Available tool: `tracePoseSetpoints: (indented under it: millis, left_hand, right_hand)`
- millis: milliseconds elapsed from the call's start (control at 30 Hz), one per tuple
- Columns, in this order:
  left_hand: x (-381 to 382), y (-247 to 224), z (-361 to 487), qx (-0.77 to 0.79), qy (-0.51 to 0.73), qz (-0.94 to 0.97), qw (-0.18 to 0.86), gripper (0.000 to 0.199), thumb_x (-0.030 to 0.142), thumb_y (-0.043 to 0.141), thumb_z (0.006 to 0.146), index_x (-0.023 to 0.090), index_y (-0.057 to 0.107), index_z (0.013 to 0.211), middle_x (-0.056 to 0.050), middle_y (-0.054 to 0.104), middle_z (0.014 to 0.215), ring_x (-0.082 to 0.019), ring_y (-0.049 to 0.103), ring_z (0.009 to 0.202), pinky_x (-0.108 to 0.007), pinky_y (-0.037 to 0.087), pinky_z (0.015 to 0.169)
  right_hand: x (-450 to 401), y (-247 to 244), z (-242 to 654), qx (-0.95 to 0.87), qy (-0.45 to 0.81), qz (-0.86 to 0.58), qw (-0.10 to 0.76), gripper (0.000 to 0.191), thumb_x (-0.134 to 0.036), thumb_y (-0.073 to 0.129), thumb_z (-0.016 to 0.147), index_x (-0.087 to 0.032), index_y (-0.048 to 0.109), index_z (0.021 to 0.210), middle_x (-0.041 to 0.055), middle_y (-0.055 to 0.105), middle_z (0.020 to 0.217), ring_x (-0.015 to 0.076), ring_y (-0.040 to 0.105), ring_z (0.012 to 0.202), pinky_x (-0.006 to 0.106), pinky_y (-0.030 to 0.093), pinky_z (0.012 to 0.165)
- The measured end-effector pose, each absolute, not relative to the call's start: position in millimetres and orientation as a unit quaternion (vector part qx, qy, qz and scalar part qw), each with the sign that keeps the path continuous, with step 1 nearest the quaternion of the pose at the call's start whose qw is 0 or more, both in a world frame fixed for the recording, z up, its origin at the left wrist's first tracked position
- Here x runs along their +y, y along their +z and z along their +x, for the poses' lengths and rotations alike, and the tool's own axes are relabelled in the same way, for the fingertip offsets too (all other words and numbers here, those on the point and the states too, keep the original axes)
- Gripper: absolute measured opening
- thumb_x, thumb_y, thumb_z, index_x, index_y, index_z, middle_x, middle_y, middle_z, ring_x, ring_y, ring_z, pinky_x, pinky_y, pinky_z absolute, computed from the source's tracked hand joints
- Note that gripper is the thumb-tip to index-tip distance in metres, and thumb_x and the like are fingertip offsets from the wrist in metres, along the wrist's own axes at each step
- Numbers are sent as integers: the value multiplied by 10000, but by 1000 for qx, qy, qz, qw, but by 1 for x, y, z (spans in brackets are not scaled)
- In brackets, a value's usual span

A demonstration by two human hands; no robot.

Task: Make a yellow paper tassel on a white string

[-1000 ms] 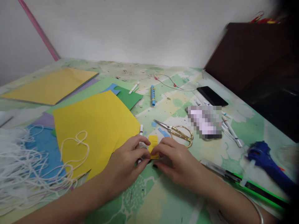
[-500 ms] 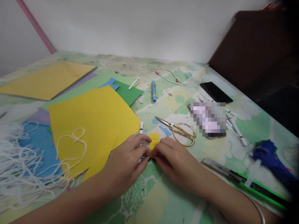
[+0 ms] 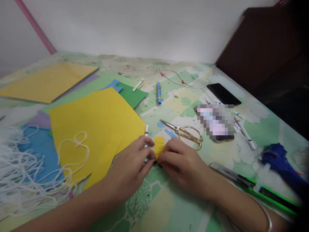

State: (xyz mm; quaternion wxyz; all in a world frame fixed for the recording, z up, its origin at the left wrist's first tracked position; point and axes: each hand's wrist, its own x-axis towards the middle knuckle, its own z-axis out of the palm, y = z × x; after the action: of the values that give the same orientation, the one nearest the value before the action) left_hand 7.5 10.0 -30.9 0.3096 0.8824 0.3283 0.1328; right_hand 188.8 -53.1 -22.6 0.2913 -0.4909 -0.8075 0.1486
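Nearest, at your right, lies the cutter (image 3: pixel 245 182). Your left hand (image 3: pixel 134 164) and right hand (image 3: pixel 185 166) come together at a small yellow piece (image 3: pixel 158 144), fingertips of each pinching its near end; slits show along it. A marker (image 3: pixel 146 130) pokes out past your left fingers. The scissors (image 3: pixel 178 129) lie just beyond your right hand. Farther off sits a blue tube (image 3: pixel 158 92), then the wall (image 3: pixel 145 29).

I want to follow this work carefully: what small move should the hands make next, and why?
Perhaps roll the near edge of the small yellow piece slightly: the left hand and right hand pinch at that edge, while its far part shows unrolled beyond them.
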Motion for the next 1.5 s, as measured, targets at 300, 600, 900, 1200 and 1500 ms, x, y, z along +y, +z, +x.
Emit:
tracePoseSetpoints:
  millis: [300,600,900,1200,1500]
  left_hand:
    - [9,-28,11,351,106,876,312,195,185,386,915,188,559,826,-76,459,1173,-237,522,1065,-454,426,922]
    - [12,-25,12,351,108,869,331,215,167,388,913,183,574,807,-77,473,1167,-221,532,1059,-428,435,933]
    - [10,-26,12,347,114,872,325,201,150,397,907,171,577,819,-90,486,1155,-224,541,1056,-439,444,923]
    - [13,-25,5,325,234,853,334,153,81,481,847,184,595,844,-44,553,1046,-135,575,839,-266,476,726]
    - [9,-27,4,290,211,889,283,132,54,498,800,184,494,828,-17,547,863,-158,522,797,-296,425,706]
  right_hand:
    - [-52,-29,185,-824,77,-485,282,249,-79,461,895,-70,686,790,91,574,711,172,447,695,315,373,623]
    - [-53,-31,185,-842,40,-482,237,252,-83,439,909,-95,671,811,90,577,753,178,429,720,321,366,632]
    - [-52,-30,182,-842,43,-484,235,272,-85,416,907,-70,672,814,110,579,752,188,430,720,333,370,635]
    - [-51,-30,178,-810,120,-510,264,183,-93,446,863,-88,623,820,95,550,792,185,466,758,308,399,652]
    - [-49,-28,177,-804,154,-519,247,142,-126,453,859,-121,585,808,87,531,812,190,464,774,309,400,656]
